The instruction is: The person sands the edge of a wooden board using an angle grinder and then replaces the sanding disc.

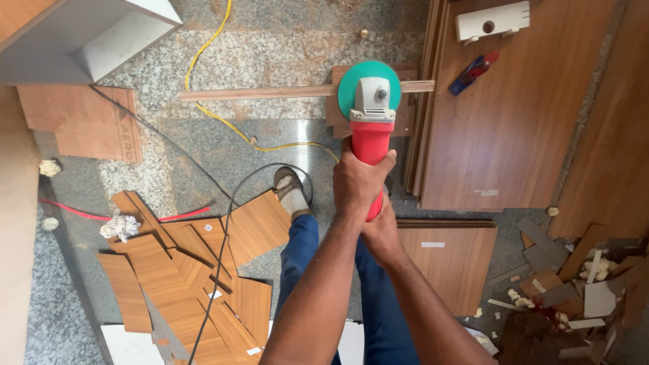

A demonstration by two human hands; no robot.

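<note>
Over the wooden strip (270, 92), red angle grinder (370, 128), left hand (358, 179) and right hand (380, 233), each grip wrapped tight around it

Bare arms, blue trousers, sandal and sock

Both forearms are bare, with no sleeves, watch or gloves in view. The left hand (362, 179) and right hand (382, 230) wear no rings that can be made out. The legs are in dark blue trousers (378, 318). One foot shows a grey sock (295, 201) inside a dark open sandal (285, 179) with a strap across the top.
</note>
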